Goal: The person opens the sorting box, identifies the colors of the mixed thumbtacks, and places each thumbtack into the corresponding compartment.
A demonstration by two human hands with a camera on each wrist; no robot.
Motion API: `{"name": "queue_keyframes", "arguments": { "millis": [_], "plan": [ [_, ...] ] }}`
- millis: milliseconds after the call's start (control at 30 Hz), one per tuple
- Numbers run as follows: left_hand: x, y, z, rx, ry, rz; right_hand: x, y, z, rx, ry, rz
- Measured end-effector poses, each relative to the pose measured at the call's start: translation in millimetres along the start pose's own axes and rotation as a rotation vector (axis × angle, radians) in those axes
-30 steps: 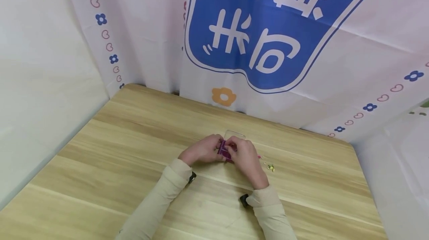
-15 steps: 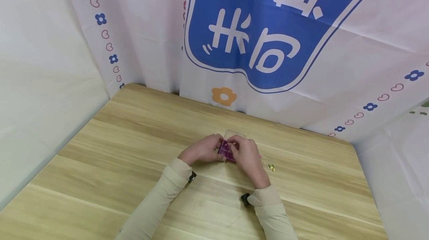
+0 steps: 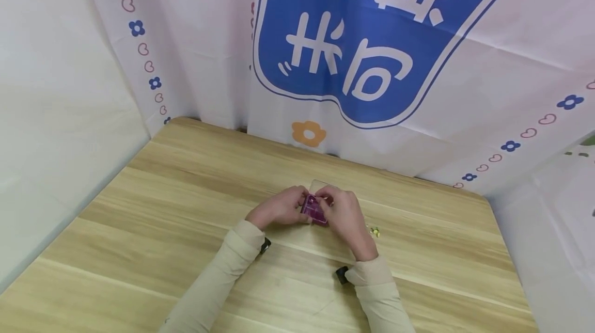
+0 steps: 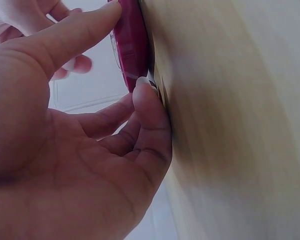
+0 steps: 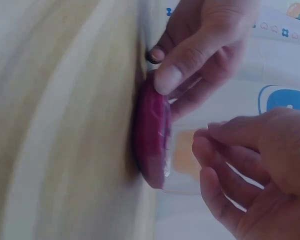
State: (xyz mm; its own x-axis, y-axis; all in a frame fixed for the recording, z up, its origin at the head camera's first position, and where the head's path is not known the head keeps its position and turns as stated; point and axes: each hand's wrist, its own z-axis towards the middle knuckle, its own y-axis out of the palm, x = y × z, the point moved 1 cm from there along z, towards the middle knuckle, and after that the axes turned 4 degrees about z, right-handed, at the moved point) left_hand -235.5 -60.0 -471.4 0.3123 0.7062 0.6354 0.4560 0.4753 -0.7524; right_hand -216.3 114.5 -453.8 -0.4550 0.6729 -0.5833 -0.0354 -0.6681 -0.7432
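A small magenta case [image 3: 314, 209] lies on the table with its clear lid [image 3: 318, 185] raised at the far side. Its inside is split by thin dividers, and a tiny pale speck shows near the far left corner. My left hand [image 3: 284, 207] grips the case's left side, thumb on the near edge and fingers at the far one. Just above the case's right part is my right hand [image 3: 344, 219], thumb and forefinger tips together. In the right wrist view these fingertips stand apart from the case [image 5: 151, 132]; whether anything tiny is between them is hidden.
Several tiny green and yellow pieces [image 3: 375, 231] lie on the wooden table [image 3: 209, 281] to the right of my right hand. A white curtain with a blue printed panel [image 3: 362, 54] hangs behind the table's far edge.
My right hand has drawn slightly right and back from the case's left part, baring more of its inside. The left hand keeps its hold. The pink piece on the table is now hidden.
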Motion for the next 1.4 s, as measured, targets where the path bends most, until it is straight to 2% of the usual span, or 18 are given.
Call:
{"name": "queue_keyframes", "arguments": {
  "millis": [200,467,767,1000,1200,1400],
  "plan": [
    [-1.2,-1.3,0.1,0.006,-0.008,0.002,-3.5,-17.9,1.7,-0.036,-0.056,0.002],
    [-2.5,-3.5,-1.7,0.010,-0.051,-0.030,3.9,-43.2,3.6,0.028,-0.068,0.008],
    [-5.2,-2.7,-0.5,0.015,-0.086,-0.025,21.4,-63.5,1.4,0.031,0.025,-0.020],
    [-5.6,-1.9,-2.6,0.015,-0.094,-0.031,44.3,-70.2,-6.3,-0.044,0.115,-0.021],
    [-5.1,-0.8,-3.7,0.010,-0.091,-0.034,55.1,-73.5,-12.3,-0.100,0.167,-0.007],
    [-5.0,0.4,-2.6,0.008,-0.091,-0.032,64.5,-72.3,-16.7,-0.198,0.232,-0.022]
  ]
}}
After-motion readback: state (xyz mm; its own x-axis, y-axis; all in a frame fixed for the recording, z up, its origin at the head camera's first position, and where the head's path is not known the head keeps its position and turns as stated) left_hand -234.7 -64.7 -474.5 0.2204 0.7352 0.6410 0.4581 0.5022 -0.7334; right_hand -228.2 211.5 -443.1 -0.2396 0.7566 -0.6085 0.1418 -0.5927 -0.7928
